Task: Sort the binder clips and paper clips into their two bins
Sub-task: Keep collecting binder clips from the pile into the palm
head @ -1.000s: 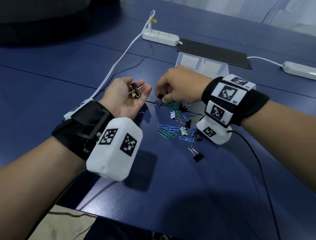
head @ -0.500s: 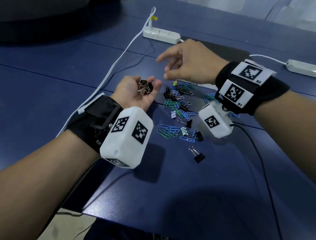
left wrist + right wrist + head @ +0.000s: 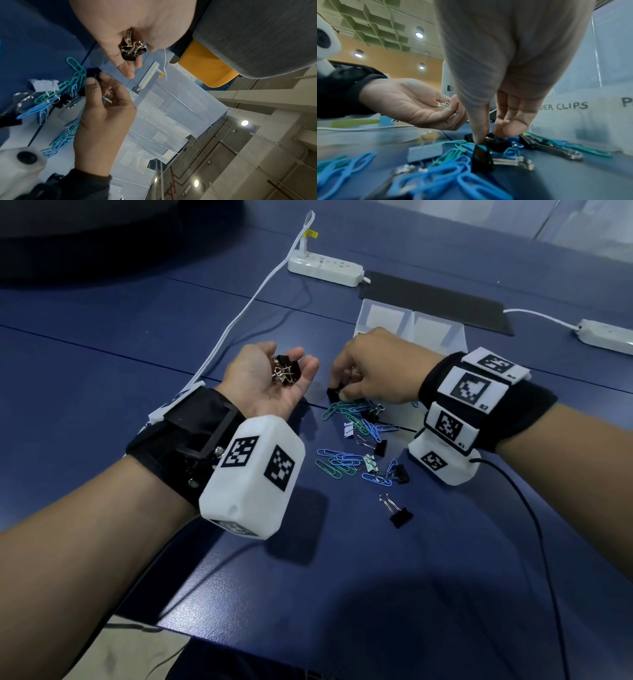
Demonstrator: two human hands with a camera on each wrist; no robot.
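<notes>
My left hand (image 3: 260,378) lies palm up over the blue table, fingers curled round several black binder clips (image 3: 286,371), also seen in the left wrist view (image 3: 132,51). Just right of it, my right hand (image 3: 373,368) reaches down to the far end of the pile and pinches a black binder clip (image 3: 333,394) between thumb and fingers (image 3: 496,144). Blue paper clips (image 3: 342,460), teal paper clips (image 3: 342,409), a white binder clip (image 3: 348,429) and more black ones lie mixed beneath. Two clear bins (image 3: 438,330) stand behind the right hand; one label reads "DER CLIPS" (image 3: 570,106).
One black binder clip (image 3: 399,515) lies apart, nearer to me. At the back are a power strip (image 3: 325,268), a black mat (image 3: 435,299) and a second power strip (image 3: 606,337). A white cable (image 3: 239,313) runs past my left hand. A black wire (image 3: 534,525) trails from my right wrist.
Half a second ago my right hand was raised with fingers spread beyond the left palm; it has come back down to the pile and pinched a black binder clip. The left hand stays cupped.
</notes>
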